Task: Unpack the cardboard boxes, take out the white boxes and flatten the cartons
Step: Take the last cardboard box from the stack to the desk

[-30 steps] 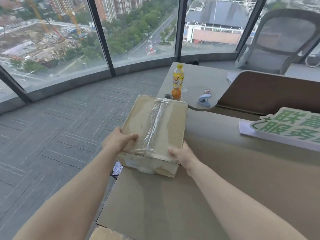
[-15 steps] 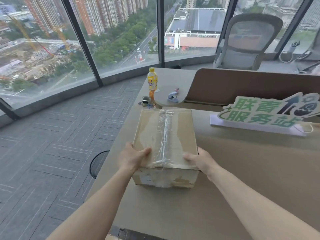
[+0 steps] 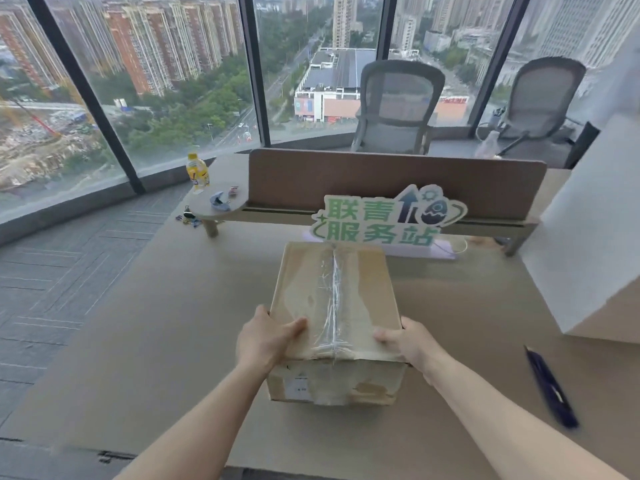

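Note:
A brown cardboard box (image 3: 311, 296), sealed along its top seam with clear tape, rests on the tan desk (image 3: 156, 323) right in front of me. My left hand (image 3: 265, 337) grips its near left top corner, thumb lying on the lid. On the opposite near corner my right hand (image 3: 403, 339) holds the box the same way. The flaps are closed, so whatever is inside stays hidden.
A green-lettered sign (image 3: 384, 221) stands just behind the box before a brown divider panel (image 3: 398, 178). A dark blue pen-like tool (image 3: 550, 386) lies on the desk at right. A white block (image 3: 595, 244) rises at far right. A yellow bottle (image 3: 197, 169) and small items sit at back left. Two chairs (image 3: 398, 105) stand behind.
Both hands have carried the box from the desk's left edge toward the middle, and it now sits in front of the sign. The view has swung right.

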The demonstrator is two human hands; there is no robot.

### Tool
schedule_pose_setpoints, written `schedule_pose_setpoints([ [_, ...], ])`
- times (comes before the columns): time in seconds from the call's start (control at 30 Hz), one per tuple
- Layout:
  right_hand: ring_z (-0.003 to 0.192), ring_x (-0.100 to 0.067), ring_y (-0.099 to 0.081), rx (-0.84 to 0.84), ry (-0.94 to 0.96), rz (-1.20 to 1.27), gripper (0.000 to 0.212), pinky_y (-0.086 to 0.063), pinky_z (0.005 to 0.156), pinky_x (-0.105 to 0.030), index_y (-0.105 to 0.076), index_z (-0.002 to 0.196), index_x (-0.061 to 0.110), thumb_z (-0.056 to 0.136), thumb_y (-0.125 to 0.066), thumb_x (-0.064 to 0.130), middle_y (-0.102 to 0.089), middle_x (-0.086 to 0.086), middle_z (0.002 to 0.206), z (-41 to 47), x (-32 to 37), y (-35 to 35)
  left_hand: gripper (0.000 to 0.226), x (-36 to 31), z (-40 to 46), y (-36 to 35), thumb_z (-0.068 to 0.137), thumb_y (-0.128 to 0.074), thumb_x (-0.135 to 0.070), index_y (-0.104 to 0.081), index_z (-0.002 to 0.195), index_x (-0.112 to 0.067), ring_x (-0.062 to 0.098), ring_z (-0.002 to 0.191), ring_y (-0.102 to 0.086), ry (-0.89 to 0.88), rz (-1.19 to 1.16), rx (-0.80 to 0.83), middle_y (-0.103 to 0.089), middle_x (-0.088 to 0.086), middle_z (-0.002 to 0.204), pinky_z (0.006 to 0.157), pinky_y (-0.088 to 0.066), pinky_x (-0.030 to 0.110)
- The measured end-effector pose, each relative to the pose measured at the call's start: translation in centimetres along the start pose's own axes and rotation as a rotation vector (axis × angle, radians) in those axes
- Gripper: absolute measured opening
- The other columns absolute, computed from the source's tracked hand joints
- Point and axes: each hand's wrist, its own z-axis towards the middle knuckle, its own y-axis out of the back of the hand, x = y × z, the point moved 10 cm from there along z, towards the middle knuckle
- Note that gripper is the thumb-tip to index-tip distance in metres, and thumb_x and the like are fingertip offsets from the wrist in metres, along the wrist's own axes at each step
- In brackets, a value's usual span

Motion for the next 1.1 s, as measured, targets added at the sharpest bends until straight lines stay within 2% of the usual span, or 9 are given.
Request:
schedule_pose_setpoints([
  [0.13, 0.087, -0.017, -0.07, -0.035, -0.01, 0.02, 0.021, -0.052, 0.07, -0.025, -0.067, 0.104, 0.013, 0.085, -0.071, 0.005, -0.074, -0.001, 0.1, -1.2, -1.2, 4.5, 0.06, -2.5, -2.2, -3.1, 0.068, -0.073, -0.066, -0.051, 0.099, -0.018, 0.021, 0.086, -0.063, -0.012, 0.001, 0.014, -0.064, -0.005, 0.092, 0.071, -0.053, 0.035],
  [0.33, 0.09, -0.015, -0.071, -0.14, -0.011, -0.017, 0.021, -0.054, 0.082, -0.031, -0.071, 0.101, 0.019, 0.081, -0.075, 0.014, -0.076, 0.005, 0.096, -2.1, -5.0, 7.4, 0.056, -2.9, -3.9, -6.2, 0.069, -0.076, -0.059, -0.051, 0.098, -0.019, 0.021, 0.085, -0.064, -0.022, 0.024, 0.056, -0.066, -0.004, 0.093, 0.068, -0.051, 0.033],
  [0.43, 0.093, -0.011, -0.07, -0.161, 0.022, -0.072, 0.02, -0.053, 0.091, -0.035, -0.071, 0.102, 0.026, 0.082, -0.072, 0.03, -0.075, 0.013, 0.096, -2.1, -5.7, 7.9, 0.055, -2.6, -3.9, -6.7, 0.07, -0.074, -0.059, -0.048, 0.1, -0.02, 0.02, 0.086, -0.063, -0.019, 0.017, 0.083, -0.066, -0.005, 0.097, 0.069, -0.051, 0.033],
  [0.5, 0.101, -0.009, -0.066, -0.17, 0.044, -0.101, 0.024, -0.049, 0.095, -0.035, -0.069, 0.106, 0.03, 0.088, -0.062, 0.044, -0.073, 0.017, 0.104, -2.0, -5.9, 8.2, 0.062, -2.8, -3.7, -7.1, 0.074, -0.069, -0.06, -0.044, 0.115, -0.021, 0.022, 0.096, -0.063, -0.022, 0.053, 0.113, -0.064, -0.003, 0.111, 0.077, -0.051, 0.035],
  [0.6, 0.114, -0.016, -0.057, -0.243, 0.003, 0.016, 0.03, -0.045, 0.093, -0.033, -0.059, 0.125, 0.027, 0.101, -0.049, 0.041, -0.063, 0.008, 0.121, -1.8, -6.8, 10.7, 0.083, -5.1, -3.8, -7.9, 0.084, -0.056, -0.063, -0.02, 0.15, -0.026, 0.031, 0.132, -0.043, -0.151, 0.158, 0.087, -0.034, 0.004, 0.152, 0.1, -0.041, 0.044],
  [0.73, 0.134, -0.027, -0.045, -0.463, -0.097, -0.285, 0.052, -0.036, 0.105, -0.034, -0.041, 0.148, 0.01, 0.101, -0.05, 0.029, -0.046, -0.008, 0.148, -0.8, -9.8, 18.0, 0.078, -9.4, -3.7, -10.5, 0.089, -0.039, -0.071, -0.005, 0.154, -0.044, 0.036, 0.15, 0.002, -0.354, 0.394, 0.118, 0.009, -0.003, 0.165, 0.121, -0.012, 0.05],
  [0.83, 0.13, -0.033, -0.047, -0.55, -0.243, -0.484, 0.058, -0.043, 0.1, -0.037, -0.035, 0.151, 0.015, 0.096, -0.051, 0.026, -0.042, -0.013, 0.15, -0.3, -13.1, 23.0, 0.073, -9.7, -3.6, -12.0, 0.085, -0.03, -0.078, -0.007, 0.149, -0.052, 0.04, 0.148, 0.013, -0.356, 0.533, 0.133, 0.012, -0.005, 0.165, 0.119, -0.004, 0.056],
  [0.97, 0.134, -0.038, -0.038, -0.6, -0.34, -0.703, 0.063, -0.038, 0.106, -0.045, -0.026, 0.152, 0.014, 0.094, -0.049, 0.023, -0.025, -0.015, 0.155, 0.5, -15.6, 27.1, 0.072, -9.7, -4.0, -12.3, 0.083, -0.023, -0.082, -0.002, 0.147, -0.054, 0.04, 0.148, 0.015, -0.359, 0.598, 0.102, 0.014, -0.007, 0.164, 0.119, -0.003, 0.055],
  [1.1, 0.129, -0.043, -0.042, -0.64, -0.409, -0.729, 0.061, -0.039, 0.106, -0.047, -0.026, 0.147, -0.001, 0.092, -0.048, 0.011, -0.036, -0.024, 0.144, 1.9, -18.4, 29.4, 0.074, -9.4, -3.9, -12.6, 0.082, -0.021, -0.084, -0.001, 0.147, -0.055, 0.039, 0.148, 0.014, -0.335, 0.626, 0.088, 0.014, -0.008, 0.164, 0.119, -0.003, 0.054],
])
